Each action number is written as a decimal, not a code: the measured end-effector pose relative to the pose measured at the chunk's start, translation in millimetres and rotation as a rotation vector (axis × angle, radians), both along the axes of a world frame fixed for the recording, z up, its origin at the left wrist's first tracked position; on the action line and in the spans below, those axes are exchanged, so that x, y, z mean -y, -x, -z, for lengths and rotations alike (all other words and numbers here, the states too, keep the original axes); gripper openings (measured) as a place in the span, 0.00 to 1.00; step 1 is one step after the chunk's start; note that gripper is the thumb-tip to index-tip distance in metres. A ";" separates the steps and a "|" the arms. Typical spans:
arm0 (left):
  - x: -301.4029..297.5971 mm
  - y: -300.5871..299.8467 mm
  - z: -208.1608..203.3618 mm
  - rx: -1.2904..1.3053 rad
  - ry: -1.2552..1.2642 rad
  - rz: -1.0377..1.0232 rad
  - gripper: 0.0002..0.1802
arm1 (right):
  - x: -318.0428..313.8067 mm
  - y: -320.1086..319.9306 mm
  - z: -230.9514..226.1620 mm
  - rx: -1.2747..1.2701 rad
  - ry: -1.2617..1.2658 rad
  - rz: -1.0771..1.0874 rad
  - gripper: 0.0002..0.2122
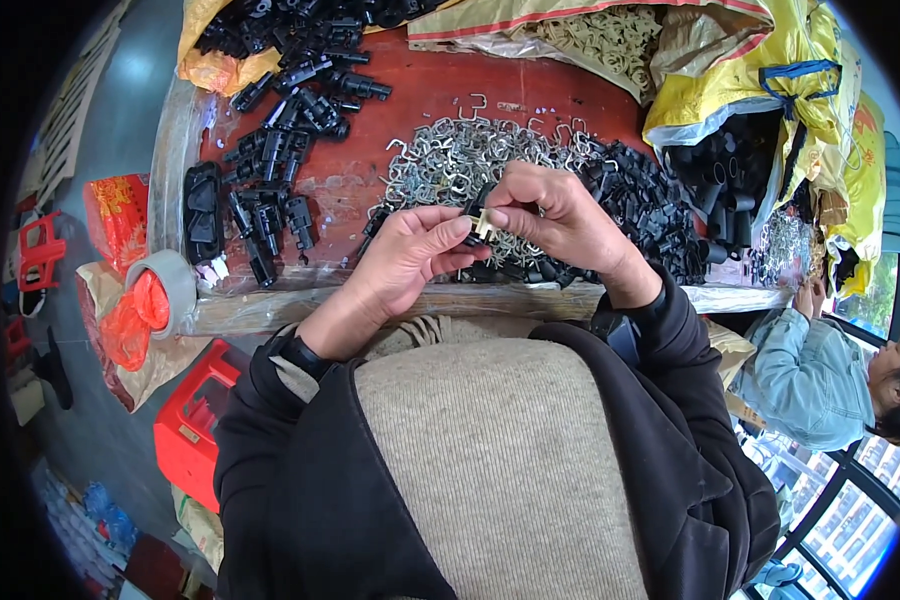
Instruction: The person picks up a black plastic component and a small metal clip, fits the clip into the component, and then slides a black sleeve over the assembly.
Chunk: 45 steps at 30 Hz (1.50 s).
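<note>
My left hand [410, 258] and my right hand [562, 218] meet above the near side of the red work table [370, 140]. Between their fingertips is a small cream plastic piece [483, 226], set against a black plastic part [478, 202]; the fingers partly hide both. The thumb and fingers of each hand are closed in a pinch on them. Just behind the hands lies a heap of bent metal hooks [450, 160]. A pile of small black plastic parts [655, 205] adjoins it on the right.
Black tubular assemblies [280, 150] lie at left. A woven sack of cream pieces [610, 45] is at the back; a yellow bag [730, 95] with black cylinders is at right. A tape roll [175, 290] and red stool [190, 430] are left. Another person [815, 380] sits far right.
</note>
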<state>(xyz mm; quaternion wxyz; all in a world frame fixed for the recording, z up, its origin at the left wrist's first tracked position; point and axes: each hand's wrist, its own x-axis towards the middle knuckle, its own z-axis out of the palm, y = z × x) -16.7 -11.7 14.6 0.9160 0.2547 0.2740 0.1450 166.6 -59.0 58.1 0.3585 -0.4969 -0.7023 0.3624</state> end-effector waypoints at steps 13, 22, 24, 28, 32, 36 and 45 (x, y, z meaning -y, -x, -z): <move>1.6 -0.1 3.2 -0.079 0.010 0.064 0.13 | 2.8 -9.0 18.6 -0.272 0.387 -0.025 0.08; 0.9 0.2 6.9 -0.030 0.089 0.073 0.14 | 0.1 -7.0 19.4 -0.453 0.526 0.025 0.09; 1.6 0.3 5.7 -0.036 0.085 0.068 0.14 | 0.0 -6.2 17.6 -0.452 0.503 0.020 0.09; 5.3 0.3 0.7 -0.059 0.050 0.038 0.14 | 1.6 -3.1 9.0 -0.356 0.507 0.041 0.08; 8.7 0.2 -6.9 -0.078 -0.022 -0.007 0.14 | 8.4 6.7 15.2 -0.325 0.409 0.149 0.07; 12.7 0.3 -13.3 -0.071 -0.062 -0.009 0.13 | 17.5 9.1 14.9 -0.266 0.280 0.264 0.08; 19.1 -5.7 -11.3 -0.037 -0.174 0.055 0.12 | 54.9 -64.6 31.3 0.532 -0.125 0.634 0.08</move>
